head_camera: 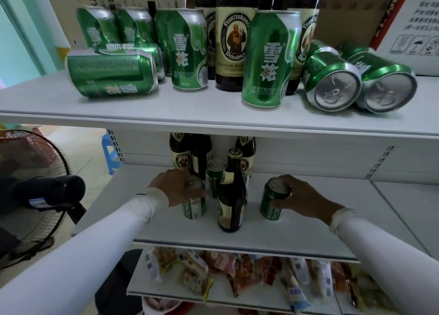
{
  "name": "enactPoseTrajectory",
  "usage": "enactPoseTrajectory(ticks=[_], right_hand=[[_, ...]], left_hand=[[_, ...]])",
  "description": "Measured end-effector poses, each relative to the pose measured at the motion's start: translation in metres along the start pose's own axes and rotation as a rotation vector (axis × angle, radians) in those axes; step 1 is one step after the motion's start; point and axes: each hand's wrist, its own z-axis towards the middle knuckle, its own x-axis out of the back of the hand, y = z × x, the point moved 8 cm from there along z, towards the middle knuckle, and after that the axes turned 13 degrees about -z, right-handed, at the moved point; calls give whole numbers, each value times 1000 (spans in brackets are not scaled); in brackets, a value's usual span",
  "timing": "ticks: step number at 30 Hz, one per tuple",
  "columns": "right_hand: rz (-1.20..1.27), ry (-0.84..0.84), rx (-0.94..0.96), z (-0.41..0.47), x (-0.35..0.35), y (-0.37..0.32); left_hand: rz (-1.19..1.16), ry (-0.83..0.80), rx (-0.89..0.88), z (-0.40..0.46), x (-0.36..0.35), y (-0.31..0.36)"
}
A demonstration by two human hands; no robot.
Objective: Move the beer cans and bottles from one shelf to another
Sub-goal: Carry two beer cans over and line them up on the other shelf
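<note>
On the white middle shelf [308, 231], the left hand [174, 186] clasped an upright green can [194, 204] and the right hand [301, 197] clasped another can [273, 202]; a glossy dark glass bottle [231, 196] stood between them.

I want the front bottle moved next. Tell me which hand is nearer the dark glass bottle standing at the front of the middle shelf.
Left. The left hand grips a green can right beside the dark glass bottle; the right hand holds another green can farther off.
</note>
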Motion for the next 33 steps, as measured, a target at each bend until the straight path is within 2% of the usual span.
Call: enactPoseTrajectory(ticks=[4,9,16,21,26,30,33], right_hand=[[18,-1,18,2,0,2],[33,8,53,2,0,2],[27,21,58,3,-4,6],[21,-1,49,4,-5,6],[21,48,-44,-5,-3,-1],[-47,125,-182,-32,3,-10],[-79,130,-260,-60,2,-15]], left_hand=[[-359,-180,-99,-3,-4,-5],[-551,-45,-120,1,-3,-10],[-506,74,-129,1,-8,-3],[-523,74,-136,-6,-12,-3],[-491,116,-111,-16,-8,-3],[-429,42,-93,-36,-8,-6],[-323,-48,-180,-57,-9,-4]])
